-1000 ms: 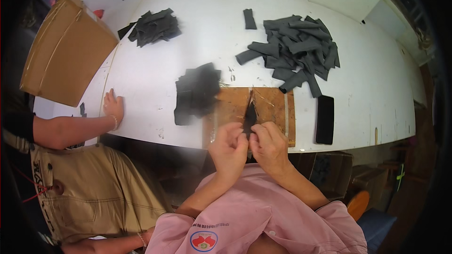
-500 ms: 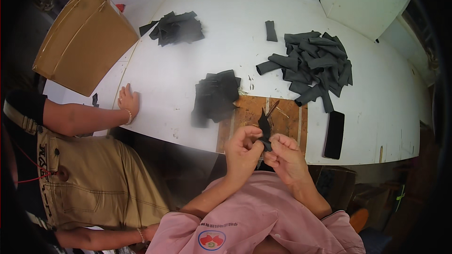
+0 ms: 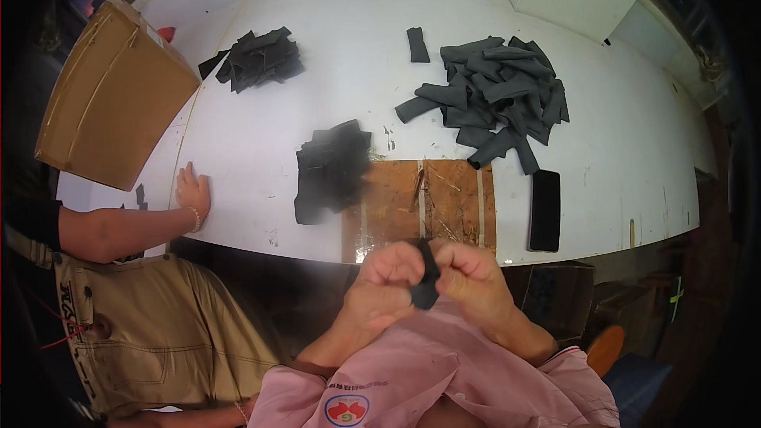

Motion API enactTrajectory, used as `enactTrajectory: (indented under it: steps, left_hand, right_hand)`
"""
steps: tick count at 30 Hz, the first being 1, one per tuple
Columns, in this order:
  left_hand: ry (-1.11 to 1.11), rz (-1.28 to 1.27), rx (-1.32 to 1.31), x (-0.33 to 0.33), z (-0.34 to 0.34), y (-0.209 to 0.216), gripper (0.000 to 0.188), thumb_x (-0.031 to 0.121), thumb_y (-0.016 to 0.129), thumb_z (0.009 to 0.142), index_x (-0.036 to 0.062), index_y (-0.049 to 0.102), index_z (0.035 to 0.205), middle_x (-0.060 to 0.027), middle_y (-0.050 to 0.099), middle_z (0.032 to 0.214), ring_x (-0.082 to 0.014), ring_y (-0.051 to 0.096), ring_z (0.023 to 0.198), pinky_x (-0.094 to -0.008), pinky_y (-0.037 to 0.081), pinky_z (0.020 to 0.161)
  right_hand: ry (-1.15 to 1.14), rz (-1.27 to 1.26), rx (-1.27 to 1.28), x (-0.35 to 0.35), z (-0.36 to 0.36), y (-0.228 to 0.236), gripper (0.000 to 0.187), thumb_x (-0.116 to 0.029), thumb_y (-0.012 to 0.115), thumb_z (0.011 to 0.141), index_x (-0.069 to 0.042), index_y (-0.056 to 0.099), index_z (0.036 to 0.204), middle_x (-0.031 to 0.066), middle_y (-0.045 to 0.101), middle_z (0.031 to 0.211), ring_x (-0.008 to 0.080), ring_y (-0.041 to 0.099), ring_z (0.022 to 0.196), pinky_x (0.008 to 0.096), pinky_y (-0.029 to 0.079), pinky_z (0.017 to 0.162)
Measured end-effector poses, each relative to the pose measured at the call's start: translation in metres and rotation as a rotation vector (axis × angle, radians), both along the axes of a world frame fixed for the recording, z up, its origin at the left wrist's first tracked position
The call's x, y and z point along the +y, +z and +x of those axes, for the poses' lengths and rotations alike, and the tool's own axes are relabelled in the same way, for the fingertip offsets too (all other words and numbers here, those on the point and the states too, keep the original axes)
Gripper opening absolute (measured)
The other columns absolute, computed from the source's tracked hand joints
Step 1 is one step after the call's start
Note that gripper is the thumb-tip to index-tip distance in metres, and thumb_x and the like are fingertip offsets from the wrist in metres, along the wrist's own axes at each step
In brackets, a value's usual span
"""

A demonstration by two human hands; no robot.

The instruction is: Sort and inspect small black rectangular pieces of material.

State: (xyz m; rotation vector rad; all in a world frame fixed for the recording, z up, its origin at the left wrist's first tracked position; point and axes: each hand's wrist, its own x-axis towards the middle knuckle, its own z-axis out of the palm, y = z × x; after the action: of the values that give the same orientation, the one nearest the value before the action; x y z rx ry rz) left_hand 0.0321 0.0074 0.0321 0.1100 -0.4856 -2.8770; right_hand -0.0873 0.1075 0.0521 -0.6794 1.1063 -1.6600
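Note:
Close to my chest, just off the table's near edge, my left hand point(image 3: 380, 289) and my right hand point(image 3: 474, 279) both pinch a small black fabric piece point(image 3: 425, 292) between thumbs and fingers. Part of the cloth is hidden behind the fingertips. Beyond them lies a brown board point(image 3: 460, 190) with pale strips and a thin, dark, stick-like tool point(image 3: 418, 187) on it. A stack of flat black fabric pieces point(image 3: 333, 166) overlaps the board's left side. Farther right is a heap of dark grey fabric tubes point(image 3: 507, 87).
A black phone point(image 3: 544, 210) lies right of the board. One loose tube point(image 3: 418, 45) and another black fabric pile point(image 3: 261, 59) are farther back. At left stand a cardboard box point(image 3: 119, 95) and a co-worker, whose hand point(image 3: 193, 194) rests on the white table point(image 3: 246, 166).
Both my hands have drawn back from the board toward my chest, still pinching the fabric piece. The whole view has shifted, so the table's things appear farther left.

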Motion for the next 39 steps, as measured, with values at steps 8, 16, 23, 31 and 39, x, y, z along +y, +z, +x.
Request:
enactTrajectory:
  steps: [8, 16, 23, 31, 39]
  left_hand:
    - [0.471, -0.592, -0.411, -0.003, -0.019, 0.009, 0.034, -0.003, 0.064, 0.068, -0.0022, 0.048, 0.097, -0.0096, 0.060, 0.078, -0.0101, 0.055, 0.068, -0.0190, 0.044, 0.059]
    - [0.209, -0.061, -0.272, -0.009, -0.013, -0.007, 0.042, -0.010, 0.048, 0.072, -0.0035, 0.036, 0.111, -0.0206, 0.056, 0.087, -0.0023, 0.028, 0.032, -0.0164, 0.025, 0.031]
    - [-0.042, -0.139, 0.021, -0.006, -0.009, 0.005, 0.051, -0.005, 0.057, 0.068, -0.0060, 0.037, 0.115, -0.0083, 0.055, 0.081, -0.0097, 0.051, 0.066, -0.0183, 0.039, 0.052]
    - [0.748, -0.969, -0.484, 0.017, -0.027, 0.013, 0.018, 0.006, 0.059, 0.079, -0.0035, 0.053, 0.092, -0.0095, 0.058, 0.082, -0.0033, 0.044, 0.048, -0.0148, 0.032, 0.040]
    - [0.314, -0.108, -0.042, -0.027, -0.041, 0.054, 0.032, -0.003, 0.048, 0.077, -0.0066, 0.037, 0.107, -0.0158, 0.054, 0.075, -0.0047, 0.035, 0.032, -0.0162, 0.023, 0.030]
  right_hand:
    - [-0.268, 0.048, 0.677, -0.006, -0.008, 0.006, 0.008, -0.004, 0.053, 0.076, -0.001, 0.048, 0.070, 0.0049, 0.041, 0.065, 0.0163, 0.042, 0.057, 0.0274, 0.033, 0.051]
    - [-0.140, 0.194, 0.312, -0.006, -0.009, -0.022, 0.009, -0.007, 0.053, 0.078, -0.001, 0.050, 0.073, 0.0018, 0.046, 0.070, 0.0083, 0.044, 0.067, 0.0219, 0.036, 0.060]
    - [-0.056, -0.083, 0.163, -0.007, -0.015, -0.026, 0.009, -0.009, 0.055, 0.080, -0.001, 0.050, 0.077, 0.0018, 0.049, 0.079, 0.0084, 0.044, 0.072, 0.0198, 0.037, 0.066]
    - [-0.214, -0.109, 0.575, -0.018, -0.018, 0.000, 0.013, -0.011, 0.054, 0.082, -0.001, 0.050, 0.075, 0.0058, 0.049, 0.084, 0.0092, 0.042, 0.067, 0.0192, 0.035, 0.059]
    - [-0.234, -0.048, 0.705, -0.047, -0.041, 0.047, 0.010, -0.008, 0.056, 0.076, 0.000, 0.052, 0.072, 0.0039, 0.045, 0.066, 0.0107, 0.043, 0.059, 0.0231, 0.035, 0.053]
